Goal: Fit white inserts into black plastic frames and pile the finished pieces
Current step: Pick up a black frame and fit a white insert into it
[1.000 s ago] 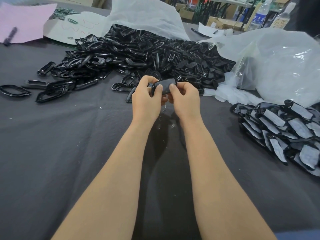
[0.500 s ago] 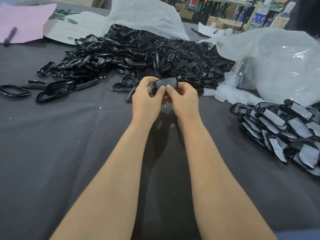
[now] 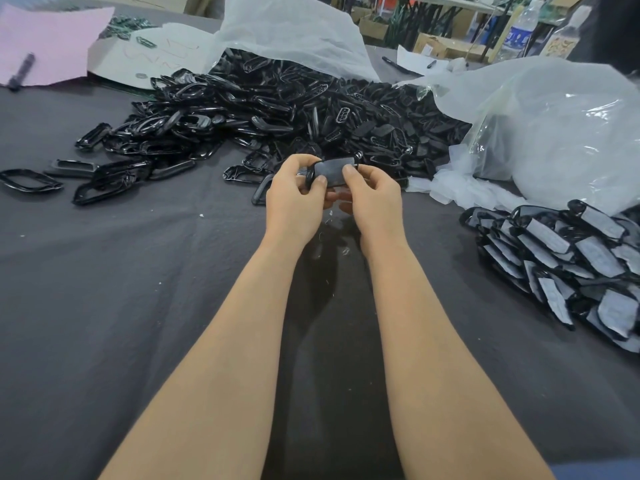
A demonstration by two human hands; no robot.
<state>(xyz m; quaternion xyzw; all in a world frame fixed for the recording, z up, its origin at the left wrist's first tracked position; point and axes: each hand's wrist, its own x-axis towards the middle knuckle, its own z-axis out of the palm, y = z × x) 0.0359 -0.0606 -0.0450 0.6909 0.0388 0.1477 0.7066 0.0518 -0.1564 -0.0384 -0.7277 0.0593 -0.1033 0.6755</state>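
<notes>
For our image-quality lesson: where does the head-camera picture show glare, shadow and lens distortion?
Head view: glare streaks the clear plastic bag and the glossy black frames; head view: soft shadow falls on the grey cloth under the left hand and right hand gripping the held piece; head view: wide-angle stretch swells the forearms toward the bottom edge.

A heap of frames (image 3: pixel 277 112) lies on the bench (image 3: pixel 104 306). A bag (image 3: pixel 291 26) lies over its far edge, and a second bag (image 3: pixel 561 133) sits to its right. The pile of finished pieces (image 3: pixel 568 258) lies right of the heap and nearer. Behind the heap to the left, a marker (image 3: pixel 21 71) rests on a paper sheet (image 3: pixel 48 39). Just before the heap, the left hand (image 3: pixel 294 199) and right hand (image 3: pixel 374 199) hold one frame (image 3: pixel 332 171).
</notes>
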